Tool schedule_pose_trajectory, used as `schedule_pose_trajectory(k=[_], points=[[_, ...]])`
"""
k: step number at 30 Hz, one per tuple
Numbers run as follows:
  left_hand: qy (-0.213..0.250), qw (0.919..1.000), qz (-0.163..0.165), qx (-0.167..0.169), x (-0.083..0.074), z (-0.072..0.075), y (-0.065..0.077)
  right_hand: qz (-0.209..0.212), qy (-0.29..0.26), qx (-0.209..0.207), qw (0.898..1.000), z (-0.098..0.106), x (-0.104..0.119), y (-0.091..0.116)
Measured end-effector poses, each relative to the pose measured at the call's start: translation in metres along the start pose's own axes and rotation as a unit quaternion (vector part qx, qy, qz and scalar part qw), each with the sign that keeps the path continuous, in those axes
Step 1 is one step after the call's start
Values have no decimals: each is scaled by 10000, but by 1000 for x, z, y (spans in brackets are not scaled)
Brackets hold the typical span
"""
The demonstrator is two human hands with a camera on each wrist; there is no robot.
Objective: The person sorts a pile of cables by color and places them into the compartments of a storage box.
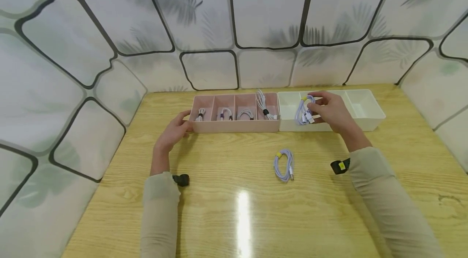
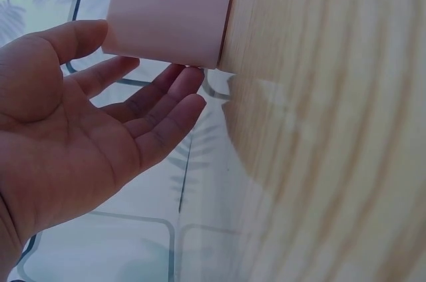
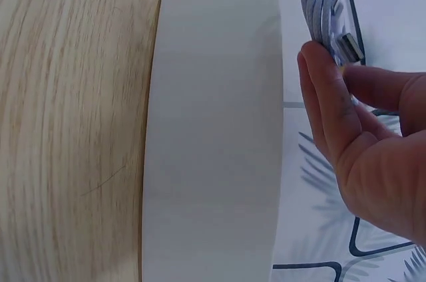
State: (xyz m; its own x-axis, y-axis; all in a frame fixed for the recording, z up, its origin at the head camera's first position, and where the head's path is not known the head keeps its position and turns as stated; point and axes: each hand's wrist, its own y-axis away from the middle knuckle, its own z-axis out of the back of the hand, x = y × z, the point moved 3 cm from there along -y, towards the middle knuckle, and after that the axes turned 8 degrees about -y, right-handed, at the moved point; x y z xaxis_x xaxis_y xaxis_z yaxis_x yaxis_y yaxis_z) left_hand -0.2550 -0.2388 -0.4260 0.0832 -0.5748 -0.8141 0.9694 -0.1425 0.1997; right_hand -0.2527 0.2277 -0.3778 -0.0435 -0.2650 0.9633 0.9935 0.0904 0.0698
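Observation:
My right hand (image 1: 332, 111) pinches a coiled lavender charging cable (image 1: 304, 111) above the left part of the white divided box (image 1: 369, 124). In the right wrist view, the cable's USB plug (image 3: 349, 48) hangs beside the thumb and fingertips. My left hand (image 1: 176, 130) is at the left end of the pink divided box (image 1: 235, 128). Seen from the left wrist, its loosely bent fingers (image 2: 166, 122) lie along the box's end, with the thumb at one corner. A second coiled lavender cable (image 1: 291, 164) with a yellow tie lies on the table in front of the boxes.
Both boxes stand end to end near the back of the wooden table (image 1: 219, 168). Bundled cables lie in the pink compartments, and one grey cable (image 1: 261, 101) sticks up above the rim. A patterned wall covering (image 1: 270, 14) rises behind and at the sides.

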Motion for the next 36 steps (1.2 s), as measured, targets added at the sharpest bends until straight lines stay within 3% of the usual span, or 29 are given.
schedule_pose_trajectory(k=[7,12,24,36], points=[[6,10000,39,-31,2,0,-1,13,-602,-548,9967,-4,-3,-11],[-15,10000,36,-25,3,0,-1,34,-696,-766,9946,-10,-4,-19],[61,9999,36,107,-4,1,3,18,-505,-736,9960,-24,-3,-30],[0,10000,-31,-33,4,0,-2,-27,-304,-531,9981,-33,-1,-33]])
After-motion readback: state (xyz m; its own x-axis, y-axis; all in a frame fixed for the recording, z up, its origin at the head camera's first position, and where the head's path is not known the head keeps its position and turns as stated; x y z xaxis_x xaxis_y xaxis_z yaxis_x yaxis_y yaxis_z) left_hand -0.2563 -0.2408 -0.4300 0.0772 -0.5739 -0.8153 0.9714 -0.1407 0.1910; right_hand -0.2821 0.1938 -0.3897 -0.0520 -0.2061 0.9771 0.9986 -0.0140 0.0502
